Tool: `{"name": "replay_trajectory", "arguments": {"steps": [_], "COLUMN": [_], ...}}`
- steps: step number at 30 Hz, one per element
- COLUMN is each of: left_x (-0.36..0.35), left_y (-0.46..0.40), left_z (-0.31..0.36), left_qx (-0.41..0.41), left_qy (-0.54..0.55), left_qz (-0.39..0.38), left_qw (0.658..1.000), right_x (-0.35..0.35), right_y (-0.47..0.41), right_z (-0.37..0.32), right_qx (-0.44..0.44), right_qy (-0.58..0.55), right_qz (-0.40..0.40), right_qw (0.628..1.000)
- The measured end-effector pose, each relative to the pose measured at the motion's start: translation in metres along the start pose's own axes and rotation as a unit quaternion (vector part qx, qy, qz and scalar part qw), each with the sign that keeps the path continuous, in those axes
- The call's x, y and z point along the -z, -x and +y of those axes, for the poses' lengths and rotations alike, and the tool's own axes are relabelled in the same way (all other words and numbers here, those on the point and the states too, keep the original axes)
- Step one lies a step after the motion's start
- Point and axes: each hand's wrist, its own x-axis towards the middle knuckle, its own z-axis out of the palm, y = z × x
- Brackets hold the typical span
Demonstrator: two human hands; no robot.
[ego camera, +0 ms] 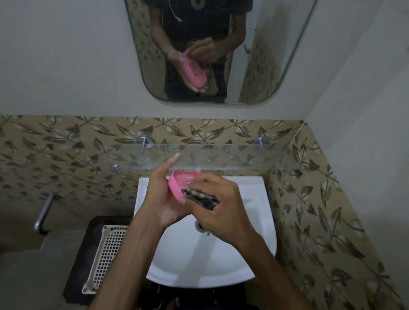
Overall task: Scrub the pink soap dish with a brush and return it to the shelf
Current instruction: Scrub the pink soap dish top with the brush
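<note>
The white sink (261, 223) is the landmark here. Above it, along the leaf-patterned tiles, runs the glass shelf (235, 157), and higher still the mirror (267, 62) reflects both hands at work. Left of the sink, lower down, lies a white perforated tray (107, 252). Over the sink's back half the left hand (163, 195) cradles the pink soap dish (178, 184) from beneath, palm up, fingers partly extended and cupping its edge. The dish looks like light, rigid plastic, probably slippery when wet, so holding it by the rim and underside seems soundest. The right hand (221, 207) is curled round a dark brush (201, 198), pressing it against the dish's near end.
</note>
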Motion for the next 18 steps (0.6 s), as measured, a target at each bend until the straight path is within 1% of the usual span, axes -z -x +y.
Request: {"name": "replay_trajectory", "arguments": {"steps": [2,4,6,7,11,14,16,18], "left_x": [-0.001,0.0,-0.001,-0.001,-0.002,-0.002,-0.005,-0.008], "left_y": [-0.001,-0.002,-0.003,-0.003,-0.006,-0.005,-0.004,-0.004], "left_z": [0.0,-0.003,-0.006,-0.007,-0.011,-0.01,-0.008,-0.009], "left_qx": [-0.014,-0.047,-0.076,-0.091,-0.132,-0.141,-0.153,-0.166], "left_qy": [0.012,0.03,0.046,0.052,0.046,0.034,0.018,0.004], "left_qz": [0.024,0.037,0.028,0.026,0.023,0.016,0.014,0.014], "left_qw": [1.0,0.998,0.996,0.994,0.99,0.989,0.988,0.986], "right_x": [-0.003,-0.003,-0.001,-0.001,-0.004,-0.001,0.001,0.003], "right_y": [0.004,0.008,0.01,0.01,0.009,0.003,-0.006,-0.012], "right_z": [-0.001,-0.003,-0.004,-0.004,-0.009,-0.011,-0.01,-0.009], "right_qx": [0.012,-0.029,-0.079,-0.087,-0.069,-0.037,-0.038,-0.06], "right_qy": [0.003,-0.027,-0.065,-0.066,-0.031,0.003,0.016,0.008], "right_qz": [-0.012,-0.005,0.014,0.025,0.036,0.034,0.06,0.092], "right_qw": [1.0,0.999,0.995,0.994,0.997,0.999,0.997,0.994]}}
